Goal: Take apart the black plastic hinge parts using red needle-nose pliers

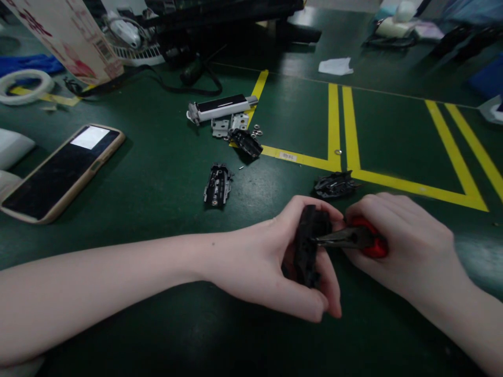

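Tape roll (pixel 46 85): white, lying flat at your far left, beyond the phone.
Phone (pixel 58 175): tan case, face up, set at a slant, a bright white patch at the far end of its screen.
Carton (pixel 74 39): pale, printed, behind the phone.
First shell (pixel 218 186): black, on the green table (pixel 157 193), its inner side up.
Bar (pixel 223 108): black and white, farther back, lying nearly crosswise.
Brackets (pixel 220 128): metal, just on your side of the bar.
Second shell (pixel 246 143): black, slanted, close by the brackets.
Pin (pixel 241 168): tiny, between the two shells.
Washers (pixel 257 131): small, a cluster beside the second shell.
Your left hand (pixel 271 267): thumb below, other fingers curled round the far side, holding the black part.
Black part (pixel 305 246): in your left grasp, above the table, long side running away from you; fine detail too dark to tell.
Third shell (pixel 335 185): black, on the table just beyond your hands.
Paper (pixel 336 66): white scrap, well back.
Pliers (pixel 348 238): red handles, nose pointing left, tip at the black part; whether it grips there, you cannot tell.
Your right hand (pixel 412 246): fingers closed round the pliers' handles.
Yellow lines (pixel 420 191): marked on the table, beyond your right hand.
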Tool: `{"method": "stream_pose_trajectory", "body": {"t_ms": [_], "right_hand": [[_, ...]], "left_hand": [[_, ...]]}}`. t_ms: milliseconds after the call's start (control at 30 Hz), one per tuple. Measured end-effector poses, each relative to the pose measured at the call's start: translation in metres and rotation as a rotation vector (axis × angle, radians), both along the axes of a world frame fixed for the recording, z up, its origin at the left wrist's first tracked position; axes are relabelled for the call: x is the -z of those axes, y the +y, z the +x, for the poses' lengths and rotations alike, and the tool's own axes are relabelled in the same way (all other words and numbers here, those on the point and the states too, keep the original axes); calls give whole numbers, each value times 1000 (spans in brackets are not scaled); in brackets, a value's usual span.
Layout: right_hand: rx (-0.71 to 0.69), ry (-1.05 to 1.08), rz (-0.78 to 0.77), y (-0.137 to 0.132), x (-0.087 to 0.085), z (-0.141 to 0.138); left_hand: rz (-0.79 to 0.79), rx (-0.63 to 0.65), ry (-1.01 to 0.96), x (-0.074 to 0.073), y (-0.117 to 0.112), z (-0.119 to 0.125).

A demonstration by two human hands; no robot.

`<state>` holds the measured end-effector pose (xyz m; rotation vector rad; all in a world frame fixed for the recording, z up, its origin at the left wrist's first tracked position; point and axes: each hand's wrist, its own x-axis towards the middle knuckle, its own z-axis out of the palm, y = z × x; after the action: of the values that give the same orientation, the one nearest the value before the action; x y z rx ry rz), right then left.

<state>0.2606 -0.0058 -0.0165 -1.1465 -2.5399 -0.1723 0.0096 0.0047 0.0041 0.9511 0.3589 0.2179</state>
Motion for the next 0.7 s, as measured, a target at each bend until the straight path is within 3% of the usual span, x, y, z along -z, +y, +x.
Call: {"method": "stream_pose_trajectory", "body": {"t_ms": [233, 467, 700], "right_hand": [[-17, -30, -18, 0, -4, -2], [-29, -107, 82, 2, -12, -8], [-3, -62, 73, 2, -7, -6]], "left_hand": [[41, -17, -14, 1, -1, 0], [89, -36, 43, -1, -4, 1], [47, -76, 43, 0, -4, 3]]}}
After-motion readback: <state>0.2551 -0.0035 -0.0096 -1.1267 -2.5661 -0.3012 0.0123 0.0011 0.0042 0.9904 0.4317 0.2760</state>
